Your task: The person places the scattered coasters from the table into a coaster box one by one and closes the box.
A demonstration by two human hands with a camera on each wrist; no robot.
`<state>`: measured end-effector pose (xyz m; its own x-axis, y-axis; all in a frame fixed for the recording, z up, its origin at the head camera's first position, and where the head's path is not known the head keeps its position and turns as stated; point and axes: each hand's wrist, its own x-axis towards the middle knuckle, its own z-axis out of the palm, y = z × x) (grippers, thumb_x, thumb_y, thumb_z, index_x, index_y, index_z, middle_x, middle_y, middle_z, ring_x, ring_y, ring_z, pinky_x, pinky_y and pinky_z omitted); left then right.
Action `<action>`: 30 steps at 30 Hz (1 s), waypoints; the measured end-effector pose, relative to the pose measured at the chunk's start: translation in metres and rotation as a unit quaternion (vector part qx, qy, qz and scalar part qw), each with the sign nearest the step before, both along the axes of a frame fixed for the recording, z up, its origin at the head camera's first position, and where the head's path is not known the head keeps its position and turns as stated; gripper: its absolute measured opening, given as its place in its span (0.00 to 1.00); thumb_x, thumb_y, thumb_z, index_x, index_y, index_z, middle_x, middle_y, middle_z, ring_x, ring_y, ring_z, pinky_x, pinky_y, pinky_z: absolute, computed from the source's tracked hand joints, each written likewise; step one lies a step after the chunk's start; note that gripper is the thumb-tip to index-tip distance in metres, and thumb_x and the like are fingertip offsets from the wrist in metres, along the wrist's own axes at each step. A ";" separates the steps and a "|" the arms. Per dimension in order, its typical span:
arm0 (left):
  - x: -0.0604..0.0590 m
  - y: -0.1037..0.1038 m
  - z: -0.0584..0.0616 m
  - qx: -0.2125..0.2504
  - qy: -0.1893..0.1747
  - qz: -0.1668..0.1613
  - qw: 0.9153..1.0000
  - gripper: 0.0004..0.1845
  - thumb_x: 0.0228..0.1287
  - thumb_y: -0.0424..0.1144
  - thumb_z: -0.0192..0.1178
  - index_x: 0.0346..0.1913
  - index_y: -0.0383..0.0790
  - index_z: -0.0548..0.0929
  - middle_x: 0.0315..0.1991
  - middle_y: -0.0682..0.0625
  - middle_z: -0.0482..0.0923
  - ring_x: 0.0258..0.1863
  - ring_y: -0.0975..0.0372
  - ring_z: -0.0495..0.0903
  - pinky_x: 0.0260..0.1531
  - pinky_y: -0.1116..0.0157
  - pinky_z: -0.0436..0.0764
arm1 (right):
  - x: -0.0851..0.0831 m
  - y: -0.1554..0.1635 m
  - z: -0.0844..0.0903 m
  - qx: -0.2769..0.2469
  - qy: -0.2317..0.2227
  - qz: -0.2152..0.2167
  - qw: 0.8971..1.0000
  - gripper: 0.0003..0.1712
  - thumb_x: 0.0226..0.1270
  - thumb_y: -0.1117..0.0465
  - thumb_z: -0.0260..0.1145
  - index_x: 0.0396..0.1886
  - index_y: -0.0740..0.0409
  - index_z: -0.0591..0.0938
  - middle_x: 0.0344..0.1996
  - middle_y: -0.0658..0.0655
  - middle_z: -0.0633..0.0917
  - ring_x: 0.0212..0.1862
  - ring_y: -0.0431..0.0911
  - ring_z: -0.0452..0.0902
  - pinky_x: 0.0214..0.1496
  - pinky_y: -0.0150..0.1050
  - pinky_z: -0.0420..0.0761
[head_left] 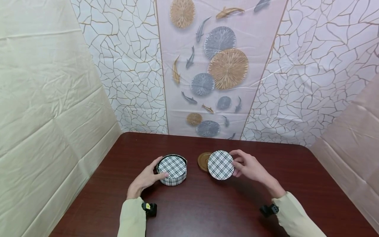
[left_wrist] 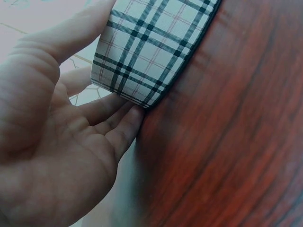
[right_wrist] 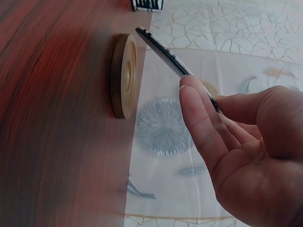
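On the table's left side stands a round plaid coaster holder (head_left: 175, 181), black-rimmed, with a plaid coaster (head_left: 172, 166) lying inside it. My left hand (head_left: 148, 177) grips the holder from the left, thumb on the near side and fingers round the far side. Thumb and fingers of my right hand (head_left: 250, 167) pinch another round plaid coaster (head_left: 220, 165) by its right edge. The right wrist view shows this thin coaster (right_wrist: 163, 51) tilted and raised off the table. Beneath and left of it lies a round wooden disc (head_left: 202, 161) with a ringed top, partly hidden by the coaster in the head view.
The dark red-brown wooden table (head_left: 201, 210) has rounded far corners. Behind it hangs a patterned cloth (head_left: 139, 65) with fish and round motifs. Plain cream cloth (head_left: 53, 98) hangs along the sides. Each wrist wears a small black camera (head_left: 150, 209).
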<state>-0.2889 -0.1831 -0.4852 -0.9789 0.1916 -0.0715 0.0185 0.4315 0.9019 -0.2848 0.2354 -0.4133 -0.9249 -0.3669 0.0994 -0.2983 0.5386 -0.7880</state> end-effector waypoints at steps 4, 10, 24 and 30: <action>0.000 0.001 -0.001 -0.002 0.001 -0.001 1.000 0.48 0.56 0.52 0.72 0.77 0.52 0.58 0.73 0.44 0.62 0.72 0.49 0.59 0.67 0.42 0.61 | -0.003 -0.010 -0.002 -0.013 0.001 -0.001 1.000 0.22 0.71 0.70 0.59 0.63 0.61 0.70 0.37 0.66 0.87 0.25 0.51 0.85 0.29 0.51 0.84; 0.000 0.002 -0.002 0.003 -0.003 -0.004 1.000 0.48 0.56 0.52 0.72 0.77 0.53 0.57 0.73 0.44 0.62 0.73 0.49 0.58 0.68 0.43 0.60 | -0.007 -0.029 -0.003 -0.024 0.001 0.002 1.000 0.22 0.71 0.69 0.59 0.63 0.60 0.70 0.37 0.66 0.87 0.25 0.50 0.85 0.30 0.52 0.84; -0.001 0.001 0.000 -0.005 -0.004 -0.005 1.000 0.48 0.57 0.52 0.71 0.77 0.53 0.57 0.73 0.44 0.63 0.72 0.49 0.59 0.67 0.43 0.62 | -0.014 -0.068 -0.016 -0.094 0.002 -0.003 0.996 0.23 0.71 0.70 0.59 0.64 0.63 0.69 0.38 0.69 0.87 0.25 0.51 0.85 0.32 0.55 0.83; -0.001 -0.001 0.000 -0.010 0.001 -0.011 1.000 0.48 0.58 0.51 0.71 0.77 0.52 0.56 0.73 0.43 0.62 0.73 0.48 0.59 0.68 0.44 0.61 | -0.015 -0.084 -0.025 -0.149 -0.031 -0.006 0.988 0.23 0.72 0.70 0.58 0.64 0.63 0.69 0.39 0.71 0.86 0.27 0.53 0.86 0.35 0.60 0.83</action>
